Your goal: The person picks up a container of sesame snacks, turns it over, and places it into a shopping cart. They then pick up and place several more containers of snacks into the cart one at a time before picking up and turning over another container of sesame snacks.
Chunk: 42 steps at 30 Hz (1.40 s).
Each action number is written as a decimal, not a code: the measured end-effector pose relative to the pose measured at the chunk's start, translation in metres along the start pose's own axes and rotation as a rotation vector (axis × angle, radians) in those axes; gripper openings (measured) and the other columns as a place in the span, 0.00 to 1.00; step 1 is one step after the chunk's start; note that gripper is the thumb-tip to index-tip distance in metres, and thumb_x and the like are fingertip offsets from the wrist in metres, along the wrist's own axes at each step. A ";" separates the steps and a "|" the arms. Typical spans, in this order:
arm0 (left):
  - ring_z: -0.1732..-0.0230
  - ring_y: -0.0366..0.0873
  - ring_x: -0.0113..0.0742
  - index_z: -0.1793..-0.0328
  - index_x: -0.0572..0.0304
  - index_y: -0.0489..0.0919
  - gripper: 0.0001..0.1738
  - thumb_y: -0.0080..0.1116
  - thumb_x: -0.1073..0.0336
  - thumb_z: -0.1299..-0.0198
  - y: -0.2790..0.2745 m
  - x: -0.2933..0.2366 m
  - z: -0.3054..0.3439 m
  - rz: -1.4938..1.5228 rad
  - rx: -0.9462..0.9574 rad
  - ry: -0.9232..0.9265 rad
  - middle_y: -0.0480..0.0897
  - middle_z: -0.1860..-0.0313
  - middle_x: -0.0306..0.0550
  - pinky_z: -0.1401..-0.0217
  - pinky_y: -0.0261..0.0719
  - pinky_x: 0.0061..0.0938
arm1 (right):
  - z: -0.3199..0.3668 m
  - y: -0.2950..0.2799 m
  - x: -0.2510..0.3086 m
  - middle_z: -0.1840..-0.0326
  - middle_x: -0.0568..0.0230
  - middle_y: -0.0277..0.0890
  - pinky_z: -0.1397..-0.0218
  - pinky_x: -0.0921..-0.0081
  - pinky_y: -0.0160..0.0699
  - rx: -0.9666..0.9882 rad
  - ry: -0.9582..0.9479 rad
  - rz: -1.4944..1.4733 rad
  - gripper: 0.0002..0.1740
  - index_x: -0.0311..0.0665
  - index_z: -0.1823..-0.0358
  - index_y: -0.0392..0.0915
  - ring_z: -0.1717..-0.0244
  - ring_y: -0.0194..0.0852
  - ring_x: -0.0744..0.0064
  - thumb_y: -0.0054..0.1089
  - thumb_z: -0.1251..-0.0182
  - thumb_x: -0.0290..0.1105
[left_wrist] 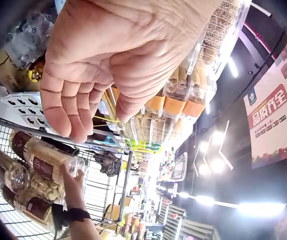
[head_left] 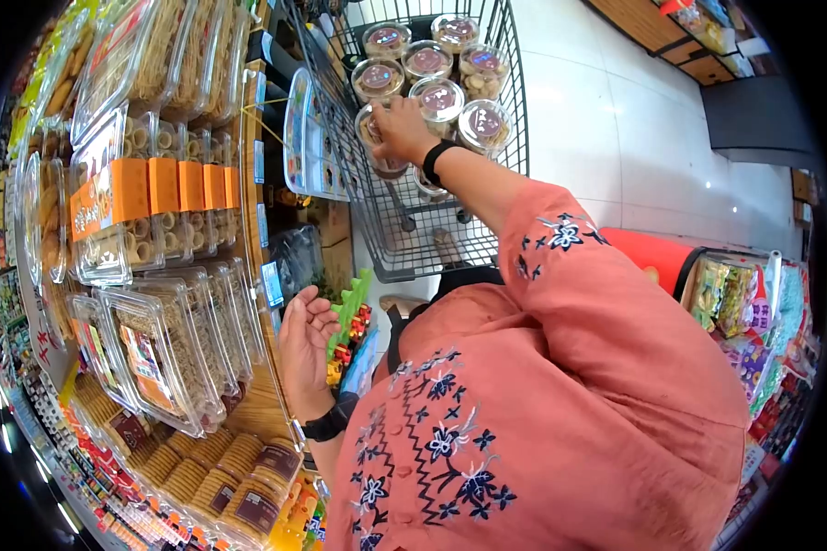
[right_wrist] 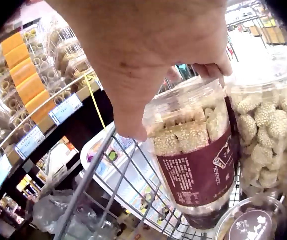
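Observation:
In the head view my right hand (head_left: 402, 130) reaches over a clear round jar at the cart's left side. The right wrist view shows that hand (right_wrist: 148, 65) gripping the top of the jar (right_wrist: 196, 165), thumb on one side and fingers on the other; the jar has a dark red label and sesame-coated pieces inside. Another jar (right_wrist: 266, 135) stands beside it. Several lidded jars (head_left: 436, 96) fill the far part of the wire cart (head_left: 526, 110). My left hand (head_left: 305, 344) is raised beside the shelf, fingers loosely bent, holding nothing; the left wrist view shows its palm (left_wrist: 128, 55).
Shelves on the left hold clear snack boxes (head_left: 156, 340) with orange bands (head_left: 161, 186) above and round biscuit packs (head_left: 220, 482) below. A wooden shelf edge with price tags (head_left: 272, 283) runs beside the cart. Bagged snacks (head_left: 726, 298) lie at the right.

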<state>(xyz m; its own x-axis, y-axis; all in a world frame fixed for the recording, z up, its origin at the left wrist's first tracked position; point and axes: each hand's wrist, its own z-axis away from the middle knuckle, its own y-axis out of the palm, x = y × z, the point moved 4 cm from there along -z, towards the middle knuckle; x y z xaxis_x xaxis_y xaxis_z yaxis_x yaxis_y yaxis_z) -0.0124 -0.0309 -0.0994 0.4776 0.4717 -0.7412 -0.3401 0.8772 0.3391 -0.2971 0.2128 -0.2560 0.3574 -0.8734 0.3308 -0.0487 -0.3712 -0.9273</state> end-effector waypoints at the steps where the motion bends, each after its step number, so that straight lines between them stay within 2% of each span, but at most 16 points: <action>1: 0.58 0.84 0.33 0.37 0.66 0.77 0.21 0.49 0.54 0.19 0.001 0.001 -0.004 -0.007 0.016 -0.001 0.85 0.55 0.45 0.57 0.85 0.26 | 0.001 -0.007 -0.001 0.50 0.39 0.73 0.41 0.47 0.68 -0.022 -0.014 -0.036 0.52 0.38 0.32 0.69 0.46 0.70 0.38 0.81 0.61 0.52; 4: 0.57 0.85 0.32 0.38 0.65 0.77 0.22 0.49 0.52 0.19 0.002 0.007 -0.021 -0.026 0.042 -0.039 0.85 0.56 0.44 0.56 0.85 0.26 | 0.003 -0.038 0.001 0.51 0.36 0.73 0.44 0.50 0.73 -0.049 -0.062 -0.131 0.51 0.37 0.31 0.69 0.49 0.71 0.37 0.78 0.57 0.52; 5: 0.57 0.85 0.32 0.39 0.65 0.78 0.22 0.49 0.51 0.19 0.002 0.009 -0.030 -0.033 0.049 -0.057 0.86 0.56 0.43 0.55 0.84 0.25 | 0.001 -0.050 0.001 0.49 0.33 0.73 0.45 0.51 0.77 0.034 -0.045 -0.142 0.50 0.37 0.29 0.69 0.47 0.73 0.37 0.75 0.53 0.53; 8: 0.51 0.84 0.36 0.35 0.65 0.75 0.27 0.53 0.47 0.22 0.001 0.016 -0.066 -0.098 0.093 -0.058 0.84 0.51 0.47 0.48 0.85 0.31 | -0.001 -0.105 0.005 0.43 0.29 0.72 0.41 0.50 0.77 0.199 0.020 -0.270 0.50 0.34 0.28 0.68 0.43 0.74 0.35 0.74 0.51 0.53; 11: 0.44 0.82 0.43 0.28 0.65 0.70 0.37 0.53 0.38 0.25 0.027 0.019 -0.096 -0.129 0.048 -0.033 0.81 0.44 0.52 0.40 0.84 0.41 | -0.002 -0.140 -0.003 0.40 0.31 0.74 0.38 0.49 0.77 0.314 0.018 -0.488 0.55 0.32 0.25 0.65 0.38 0.76 0.39 0.72 0.51 0.58; 14: 0.34 0.78 0.52 0.21 0.72 0.62 0.47 0.48 0.33 0.25 0.058 0.019 -0.111 -0.014 0.169 -0.041 0.75 0.32 0.65 0.34 0.81 0.46 | 0.008 -0.202 0.013 0.40 0.36 0.77 0.38 0.56 0.76 0.399 0.062 -0.622 0.58 0.30 0.25 0.65 0.37 0.77 0.45 0.71 0.51 0.63; 15: 0.30 0.75 0.53 0.18 0.67 0.59 0.52 0.40 0.26 0.27 0.069 0.018 -0.112 -0.069 0.285 -0.061 0.73 0.27 0.63 0.31 0.78 0.49 | 0.010 -0.220 0.019 0.40 0.37 0.76 0.38 0.57 0.76 0.419 0.060 -0.632 0.58 0.30 0.25 0.66 0.36 0.77 0.45 0.71 0.50 0.63; 16: 0.30 0.75 0.54 0.17 0.63 0.59 0.52 0.39 0.24 0.29 0.082 0.012 -0.106 -0.033 0.353 -0.047 0.72 0.26 0.60 0.31 0.78 0.52 | 0.013 -0.229 0.022 0.39 0.37 0.76 0.39 0.58 0.76 0.439 0.060 -0.643 0.57 0.29 0.25 0.67 0.35 0.77 0.46 0.70 0.50 0.64; 19: 0.27 0.73 0.55 0.16 0.49 0.59 0.53 0.35 0.18 0.33 0.113 0.002 -0.085 0.092 0.518 -0.036 0.69 0.22 0.53 0.31 0.76 0.65 | 0.020 -0.255 0.041 0.40 0.37 0.77 0.41 0.58 0.77 0.438 0.053 -0.650 0.57 0.31 0.27 0.69 0.47 0.84 0.49 0.68 0.48 0.67; 21: 0.28 0.74 0.54 0.15 0.48 0.59 0.53 0.35 0.18 0.33 0.126 -0.010 -0.061 0.168 0.541 0.011 0.70 0.23 0.53 0.32 0.77 0.66 | 0.026 -0.273 0.058 0.40 0.38 0.78 0.42 0.56 0.78 0.442 0.036 -0.652 0.57 0.33 0.28 0.70 0.54 0.87 0.51 0.64 0.47 0.72; 26: 0.33 0.79 0.53 0.18 0.48 0.62 0.51 0.36 0.19 0.32 0.116 -0.028 -0.034 0.196 0.493 0.045 0.74 0.26 0.51 0.36 0.81 0.65 | 0.028 -0.285 0.087 0.35 0.40 0.77 0.45 0.57 0.83 0.501 0.053 -0.620 0.57 0.35 0.28 0.71 0.45 0.85 0.48 0.59 0.45 0.77; 32: 0.35 0.79 0.63 0.20 0.51 0.66 0.44 0.39 0.27 0.29 0.090 -0.042 -0.018 0.353 0.500 0.005 0.75 0.28 0.58 0.44 0.88 0.57 | 0.017 -0.287 0.124 0.32 0.41 0.74 0.42 0.60 0.87 0.462 -0.129 -0.620 0.59 0.33 0.28 0.71 0.36 0.79 0.45 0.55 0.43 0.80; 33: 0.35 0.78 0.64 0.20 0.51 0.66 0.44 0.39 0.27 0.29 0.087 -0.043 -0.014 0.386 0.478 0.014 0.75 0.28 0.58 0.44 0.88 0.57 | 0.018 -0.291 0.133 0.29 0.40 0.71 0.41 0.60 0.87 0.487 -0.127 -0.654 0.59 0.32 0.28 0.71 0.32 0.75 0.46 0.56 0.42 0.80; 36: 0.33 0.76 0.68 0.20 0.51 0.66 0.44 0.39 0.27 0.29 0.081 -0.050 -0.003 0.448 0.482 0.063 0.75 0.27 0.59 0.42 0.87 0.58 | 0.016 -0.288 0.153 0.29 0.42 0.71 0.42 0.61 0.87 0.428 -0.161 -0.813 0.56 0.32 0.28 0.71 0.31 0.73 0.50 0.57 0.39 0.77; 37: 0.32 0.76 0.68 0.20 0.52 0.66 0.44 0.39 0.27 0.29 0.079 -0.051 0.000 0.467 0.493 0.076 0.74 0.27 0.60 0.42 0.87 0.58 | 0.016 -0.291 0.161 0.33 0.47 0.73 0.40 0.61 0.86 0.470 -0.155 -0.881 0.52 0.33 0.30 0.73 0.31 0.72 0.54 0.58 0.37 0.75; 42: 0.32 0.75 0.70 0.20 0.53 0.65 0.44 0.38 0.29 0.28 0.068 -0.059 0.014 0.530 0.482 0.092 0.73 0.27 0.62 0.42 0.87 0.58 | 0.005 -0.274 0.180 0.40 0.56 0.76 0.38 0.64 0.81 0.438 -0.207 -0.928 0.46 0.36 0.36 0.78 0.36 0.73 0.62 0.60 0.35 0.72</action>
<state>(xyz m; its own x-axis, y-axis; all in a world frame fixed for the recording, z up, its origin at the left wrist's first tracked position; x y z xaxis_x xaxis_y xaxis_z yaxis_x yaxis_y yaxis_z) -0.0526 0.0023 -0.0241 0.2701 0.8538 -0.4450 -0.1015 0.4848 0.8687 -0.2146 0.1594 0.0569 0.2366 -0.2175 0.9470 0.6536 -0.6855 -0.3207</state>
